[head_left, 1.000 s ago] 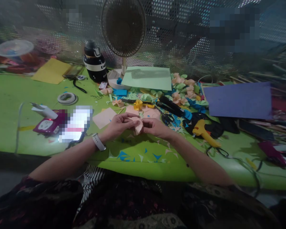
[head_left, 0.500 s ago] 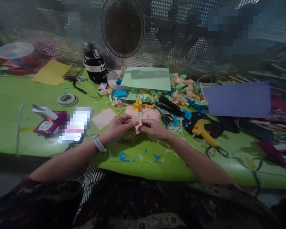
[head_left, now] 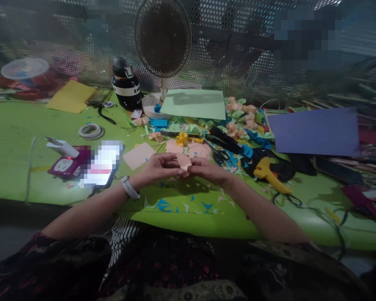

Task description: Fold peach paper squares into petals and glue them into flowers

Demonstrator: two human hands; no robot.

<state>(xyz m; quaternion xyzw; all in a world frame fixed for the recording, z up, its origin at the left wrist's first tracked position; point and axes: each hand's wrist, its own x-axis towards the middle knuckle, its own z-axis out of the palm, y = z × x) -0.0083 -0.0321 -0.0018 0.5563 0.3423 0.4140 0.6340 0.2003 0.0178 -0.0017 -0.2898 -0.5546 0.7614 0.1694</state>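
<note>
A small peach paper piece (head_left: 184,161), curled like a petal, is held between both hands over the green table. My left hand (head_left: 158,168) pinches it from the left, a white watch band (head_left: 130,187) on that wrist. From the right, my right hand (head_left: 210,170) grips its lower edge with thumb and fingers. Just behind the hands lie pink paper sheets (head_left: 174,146) and a yellow paper flower (head_left: 182,139). A flat pink paper square (head_left: 139,156) rests beside the left hand. Scissors (head_left: 221,156) lie behind the right hand.
A black stapler (head_left: 224,140) and a yellow glue gun (head_left: 271,175) lie to the right. Leftward are a lit phone (head_left: 104,165), a purple socket box (head_left: 67,164) and a tape roll (head_left: 90,131). A fan (head_left: 163,37) and black bottle (head_left: 126,85) stand behind.
The paper has been turned in my fingers, so its smooth curved face now shows. Both hands have shifted slightly. The whole view has moved a little.
</note>
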